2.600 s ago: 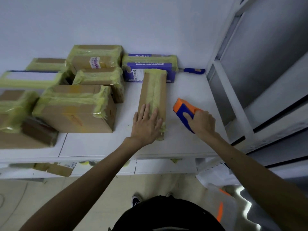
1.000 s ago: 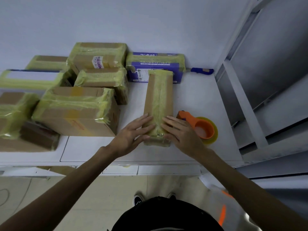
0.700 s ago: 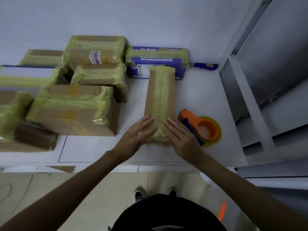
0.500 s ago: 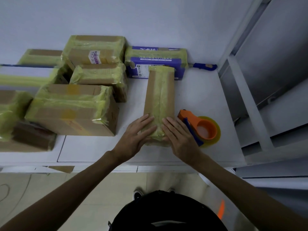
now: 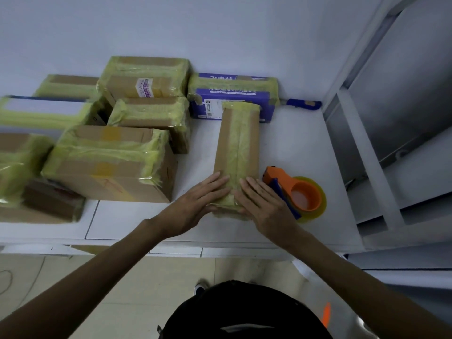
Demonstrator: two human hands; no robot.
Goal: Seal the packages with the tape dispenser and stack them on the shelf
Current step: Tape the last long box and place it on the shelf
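Tape dispenser (image 5: 297,194) now released onto the desk (image 5: 293,143). Left hand (image 5: 195,204) and right hand (image 5: 265,206) press the package (image 5: 238,143) at its near end, grip wide, holding nothing. Recommend smoothing tape firmly outward.

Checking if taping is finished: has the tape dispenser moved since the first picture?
Yes. The tape dispenser went from the right hand down onto the table and lies right of the narrow package, whose near end that hand presses.
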